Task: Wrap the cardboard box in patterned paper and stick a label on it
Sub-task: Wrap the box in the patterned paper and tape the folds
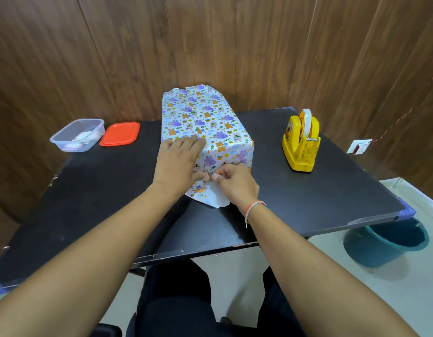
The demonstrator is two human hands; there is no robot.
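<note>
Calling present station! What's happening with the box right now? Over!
Left hand flat on wrapped box. Right hand pinching near paper flap. Far end unfolded. Tape dispenser to the right, clear of the work.

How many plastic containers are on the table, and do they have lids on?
1. A clear plastic container sits uncovered at the table's far left corner, with small packets inside. Its red lid lies flat just to its right. None seem hidden.
</note>
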